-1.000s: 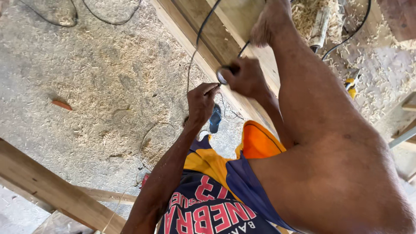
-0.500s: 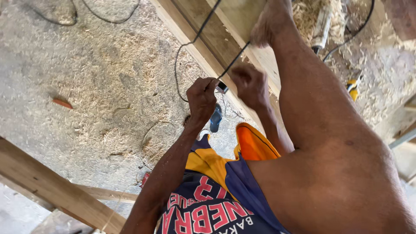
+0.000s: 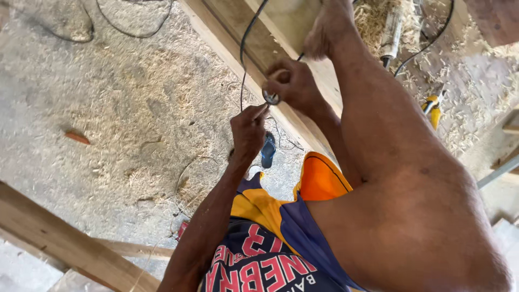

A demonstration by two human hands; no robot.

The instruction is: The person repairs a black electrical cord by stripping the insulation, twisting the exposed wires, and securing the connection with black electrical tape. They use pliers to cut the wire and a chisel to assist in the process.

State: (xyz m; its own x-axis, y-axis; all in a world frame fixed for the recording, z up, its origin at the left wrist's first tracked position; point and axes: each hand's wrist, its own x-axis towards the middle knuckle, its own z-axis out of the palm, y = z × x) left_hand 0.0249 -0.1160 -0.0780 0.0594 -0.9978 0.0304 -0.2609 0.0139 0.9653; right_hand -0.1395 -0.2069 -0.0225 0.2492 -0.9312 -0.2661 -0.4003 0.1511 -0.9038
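Fingers of the left hand are pressed together, pinching the black cable just below centre-top of the frame. Right hand is curled shut around the same cable at its small round end piece, just up and right of the left hand (can't tell what that piece is, too small). Hands sit close, nearly touching.

Cable runs from the hands up toward the top edge, looping in front of the long wooden beam that crosses the upper middle diagonally. Person's bare foot rests on that beam at top centre, the leg filling the right side of the frame.

Below the hands: a blue sandal on the sawdust-covered floor. Upper right: a yellow-handled tool among wood shavings, another black cord beside it. Lower left: a wooden plank running diagonally. Small reddish scrap lies on the floor at left.
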